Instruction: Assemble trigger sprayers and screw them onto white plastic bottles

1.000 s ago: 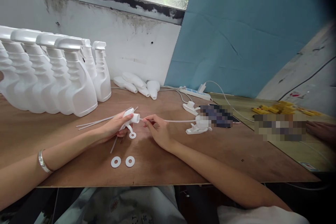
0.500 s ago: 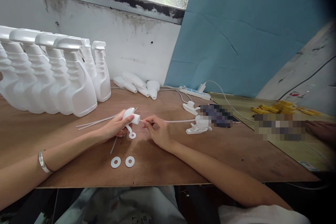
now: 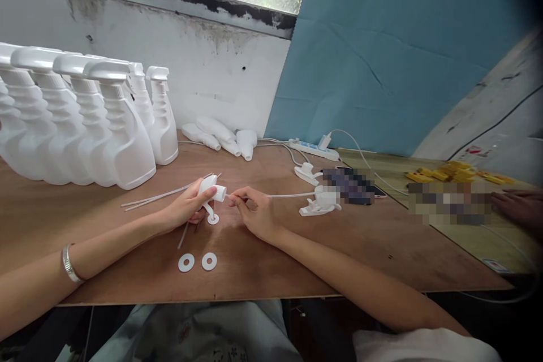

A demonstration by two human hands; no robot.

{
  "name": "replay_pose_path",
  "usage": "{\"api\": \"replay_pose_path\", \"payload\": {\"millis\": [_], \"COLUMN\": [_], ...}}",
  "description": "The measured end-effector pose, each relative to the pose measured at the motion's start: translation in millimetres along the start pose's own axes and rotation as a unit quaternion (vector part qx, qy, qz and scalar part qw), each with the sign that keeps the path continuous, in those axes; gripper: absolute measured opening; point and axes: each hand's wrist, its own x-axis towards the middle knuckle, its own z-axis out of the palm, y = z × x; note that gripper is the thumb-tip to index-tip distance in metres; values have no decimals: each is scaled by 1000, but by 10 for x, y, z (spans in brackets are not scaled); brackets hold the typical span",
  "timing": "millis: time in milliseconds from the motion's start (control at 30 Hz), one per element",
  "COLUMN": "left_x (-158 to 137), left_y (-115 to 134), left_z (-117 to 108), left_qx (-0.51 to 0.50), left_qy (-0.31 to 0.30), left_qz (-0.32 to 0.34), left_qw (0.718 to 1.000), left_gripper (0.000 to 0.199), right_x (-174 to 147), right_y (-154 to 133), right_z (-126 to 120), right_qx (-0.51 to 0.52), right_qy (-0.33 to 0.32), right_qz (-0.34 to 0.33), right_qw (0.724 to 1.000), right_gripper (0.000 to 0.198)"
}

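Observation:
My left hand [image 3: 190, 203] is closed around a white spray trigger head [image 3: 218, 193], its collar facing right. Between the thumb and fingers of my right hand [image 3: 254, 212] is a thin white tube [image 3: 292, 195], level and pointing at that collar. The tube's near end meets the collar opening; how deep it sits I cannot tell. A white washer [image 3: 212, 219] shows just below the trigger. Closer to the table's front edge lie two more washers, a left one [image 3: 186, 262] and a right one [image 3: 209, 261]. Loose thin tubes [image 3: 155, 197] lie behind and under my left hand.
White spray bottles [image 3: 123, 136] stand in rows at the left. Several empty-looking white bottles [image 3: 218, 133] lie by the wall. Further trigger heads [image 3: 316, 206] rest on the right, beside a phone [image 3: 379, 192] and a power strip [image 3: 314, 150]. Another person's hand [image 3: 515, 209] is at far right, near yellow pieces [image 3: 458, 172].
Almost nothing differs. The whole view has shifted very slightly, while both hands keep the same hold on the trigger head and tube.

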Motion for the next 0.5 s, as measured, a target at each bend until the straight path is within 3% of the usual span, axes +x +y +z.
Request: {"api": "replay_pose_path", "payload": {"millis": [500], "left_x": [5], "left_y": [-18], "left_z": [65], "left_qx": [9], "left_qy": [-7], "left_qz": [16], "left_qw": [1000], "left_gripper": [37], "right_x": [-9], "right_y": [21], "right_z": [-11], "right_qx": [-8], "right_qy": [-2], "right_qz": [-12], "right_qw": [1000], "right_gripper": [17]}}
